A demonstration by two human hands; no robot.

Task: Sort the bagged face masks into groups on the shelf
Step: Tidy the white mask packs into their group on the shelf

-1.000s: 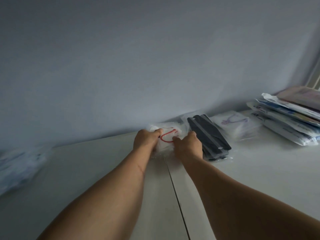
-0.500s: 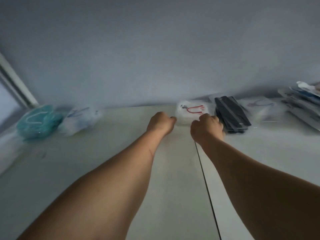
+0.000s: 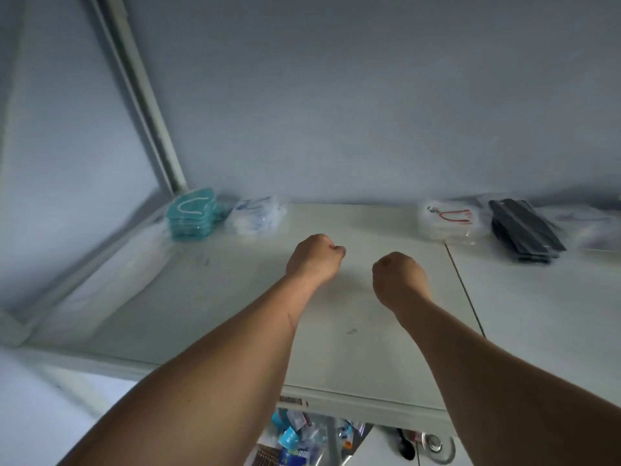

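Note:
Along the back of the white shelf [image 3: 369, 331] lie piles of bagged masks. A teal pile [image 3: 193, 213] sits at the far left, with a white pile with blue loops [image 3: 255, 215] beside it. To the right are a white pile with red loops [image 3: 448, 222], a black pile [image 3: 524, 233] and a blurred clear-bagged pile [image 3: 591, 227]. My left hand [image 3: 314, 258] and my right hand [image 3: 400, 277] hover over the middle of the shelf, both curled into loose fists and holding nothing.
A grey wall stands behind the shelf, with a pale upright post [image 3: 141, 95] at the left corner. A seam [image 3: 465, 287] splits the shelf top to the right of my hands. Below the front edge lie mixed small packets [image 3: 295, 435].
Both hands let go of the red-looped mask bag, left it at the back, and drew back toward me. The view swung left and down, bringing the teal and white piles into sight.

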